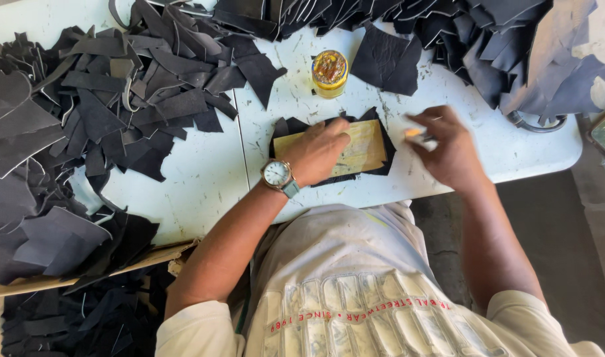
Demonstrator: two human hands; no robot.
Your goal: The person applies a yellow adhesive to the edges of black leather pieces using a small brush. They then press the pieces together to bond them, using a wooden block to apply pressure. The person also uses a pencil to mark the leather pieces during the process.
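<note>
We see matt black leather offcuts [117, 99] heaped on a white plastic worktop [203, 178], its surface scuffed and speckled. A yellowish card template [362, 149] looks dull and glue-stained. The small jar [329, 73] is glossy yellow. The wristwatch [278, 174] has a shiny metal case.

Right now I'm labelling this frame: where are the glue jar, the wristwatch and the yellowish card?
glue jar [329, 73], head view, on its open top.
wristwatch [276, 174], head view, on the white dial.
yellowish card [366, 148], head view, on its bare right half.
</note>
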